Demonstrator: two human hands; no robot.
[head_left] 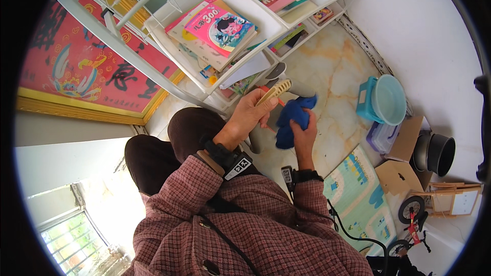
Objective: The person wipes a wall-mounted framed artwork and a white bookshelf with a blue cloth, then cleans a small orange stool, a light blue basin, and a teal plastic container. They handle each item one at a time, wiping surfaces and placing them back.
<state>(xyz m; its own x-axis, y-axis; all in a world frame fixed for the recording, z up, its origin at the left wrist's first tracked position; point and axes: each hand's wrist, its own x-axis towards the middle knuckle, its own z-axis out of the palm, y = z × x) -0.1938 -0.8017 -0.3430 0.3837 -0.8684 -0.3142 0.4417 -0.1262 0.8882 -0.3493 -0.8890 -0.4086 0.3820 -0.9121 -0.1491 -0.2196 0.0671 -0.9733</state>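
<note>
My left hand point(249, 113) grips a beige plastic piece with slots point(279, 90); what it belongs to is hard to tell. Behind my fingers shows a bit of something orange-red point(281, 101), mostly covered. In my right hand point(305, 128) is a crumpled blue cloth point(292, 117), bunched between thumb and fingers. The cloth hangs just right of the beige piece, and a narrow gap seems to lie between them. Both hands are above the marble-patterned floor, in front of my knees.
A white rack point(274, 27) with children's books point(220, 27) stands ahead. A framed red picture point(92, 57) leans at left. To the right are a light-blue basin point(388, 99), a cardboard box point(408, 142), a dark pot point(442, 155), a play mat point(356, 199) and a red balance bike point(413, 228).
</note>
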